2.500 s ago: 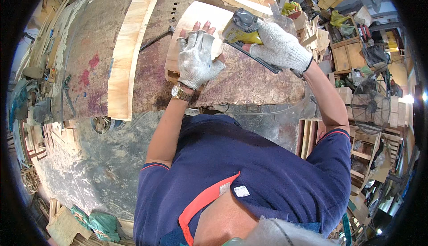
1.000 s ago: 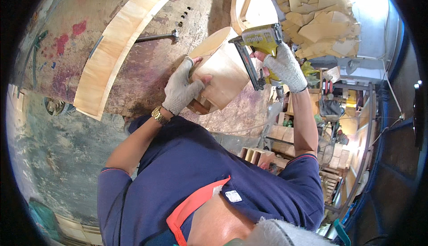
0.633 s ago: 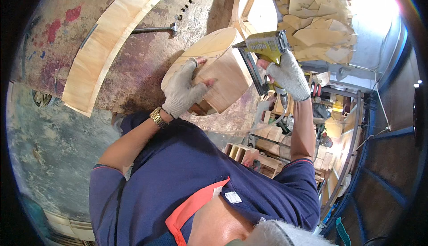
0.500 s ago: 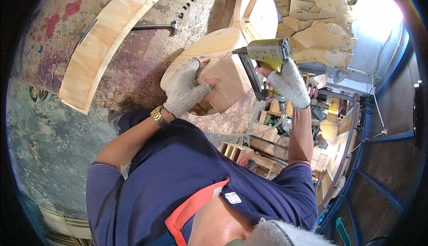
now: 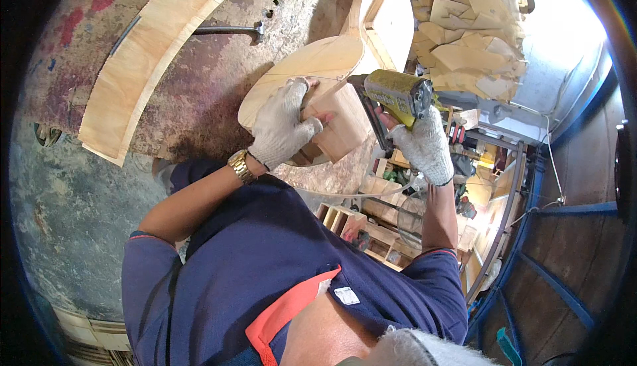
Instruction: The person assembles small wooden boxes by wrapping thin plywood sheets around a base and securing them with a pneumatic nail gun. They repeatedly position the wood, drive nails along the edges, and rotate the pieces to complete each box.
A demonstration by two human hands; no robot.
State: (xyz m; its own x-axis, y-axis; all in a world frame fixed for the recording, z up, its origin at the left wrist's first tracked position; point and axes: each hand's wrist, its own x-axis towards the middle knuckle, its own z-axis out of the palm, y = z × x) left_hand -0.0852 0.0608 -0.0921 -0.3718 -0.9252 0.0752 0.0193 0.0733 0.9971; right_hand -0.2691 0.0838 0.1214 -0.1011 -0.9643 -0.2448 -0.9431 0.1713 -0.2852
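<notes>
A rounded plywood form [image 5: 292, 74] lies on the worktable, with a square-edged wooden block [image 5: 345, 124] set against its near right side. My left hand [image 5: 282, 127], in a knitted glove that leaves the fingertips bare, grips the block, fingers over its top edge and thumb on its face. In my gloved right hand [image 5: 428, 147] is a yellow-green air nail gun [image 5: 391, 94], fingers wrapped round its handle. The gun's nose is close to the upper right edge of the block; I cannot tell whether they touch. The glove partly hides the gun's lower end.
A curved plywood strip [image 5: 142, 67] and a hammer [image 5: 232, 31] lie on the worn table [image 5: 206, 94]. Another wooden form [image 5: 391, 24] stands behind the block. Thin cut templates [image 5: 471, 41] hang or lie piled at the far right. A clear air hose [image 5: 352, 195] loops near my body.
The nail gun in my right hand has turned and shifted slightly, its handle swinging in toward the block. My left hand keeps its grip on the block. The whole view has shifted a little.
</notes>
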